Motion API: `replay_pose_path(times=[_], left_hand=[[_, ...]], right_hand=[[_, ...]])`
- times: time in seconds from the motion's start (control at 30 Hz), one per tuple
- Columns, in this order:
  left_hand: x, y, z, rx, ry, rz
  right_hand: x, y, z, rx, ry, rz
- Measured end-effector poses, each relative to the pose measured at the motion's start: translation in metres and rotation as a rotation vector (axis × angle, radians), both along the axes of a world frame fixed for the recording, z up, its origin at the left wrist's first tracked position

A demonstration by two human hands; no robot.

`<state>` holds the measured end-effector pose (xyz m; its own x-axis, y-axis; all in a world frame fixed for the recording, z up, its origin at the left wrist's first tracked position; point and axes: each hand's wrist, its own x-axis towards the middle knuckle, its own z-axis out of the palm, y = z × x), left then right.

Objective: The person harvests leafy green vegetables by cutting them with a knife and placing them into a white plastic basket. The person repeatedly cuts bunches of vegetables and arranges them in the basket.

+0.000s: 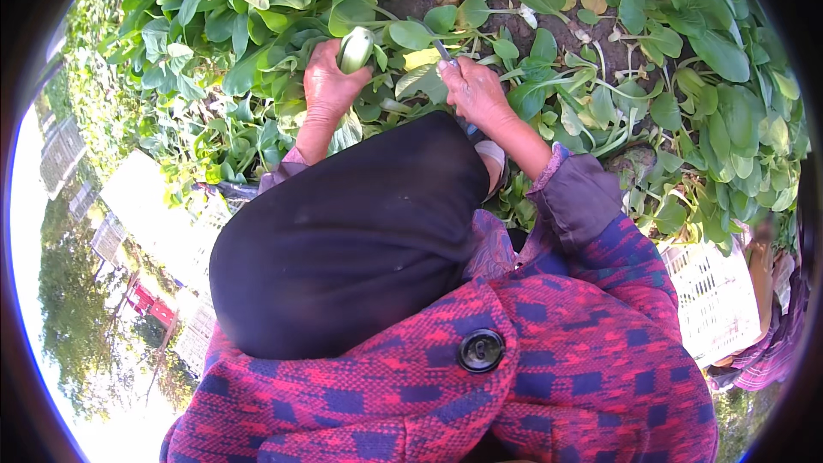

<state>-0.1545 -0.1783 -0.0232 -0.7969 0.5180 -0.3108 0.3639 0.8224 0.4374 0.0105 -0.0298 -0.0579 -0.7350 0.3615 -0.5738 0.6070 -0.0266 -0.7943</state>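
Note:
My left hand (331,80) is closed around a head of bok choy, its pale green base (356,50) turned up towards me between thumb and fingers. The leaves of that head merge with the foliage behind. In my right hand (474,89) is a knife; its narrow metal blade (441,49) points up and left among the leaves, and most of the handle is covered by my fingers. Between the two hands lie a yellowed leaf (421,59) and several green ones. Leafy bok choy plants (270,32) grow thickly beyond my left hand.
Bare soil (511,26) with cut stalks and loose leaves shows beyond my right hand. My black-clad knee (347,238) rises below my hands. A white plastic crate (710,296) stands at right, beside a person in a plaid garment (775,347). More crates (62,154) are at far left.

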Motion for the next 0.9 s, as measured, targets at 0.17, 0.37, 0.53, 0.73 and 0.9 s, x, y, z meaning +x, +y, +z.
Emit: replay_pose_path(times=[0.17, 0.37, 0.53, 0.73, 0.9], left_hand=[[0.0, -0.001, 0.001, -0.006, 0.027, -0.042], [0.001, 0.004, 0.004, -0.015, -0.009, -0.017], [0.0, 0.001, 0.002, -0.007, 0.01, -0.052], [-0.002, 0.001, -0.002, -0.044, 0.033, -0.057], [-0.003, 0.002, -0.001, -0.066, 0.063, -0.1]], right_hand=[[-0.018, -0.002, 0.001, -0.302, -0.158, -0.009], [-0.02, -0.001, -0.007, -0.419, -0.223, 0.0], [-0.024, -0.006, -0.008, -0.508, -0.261, -0.029], [-0.045, -0.015, -0.039, -0.097, -0.107, 0.125], [-0.032, -0.019, -0.03, -0.196, -0.172, 0.135]])
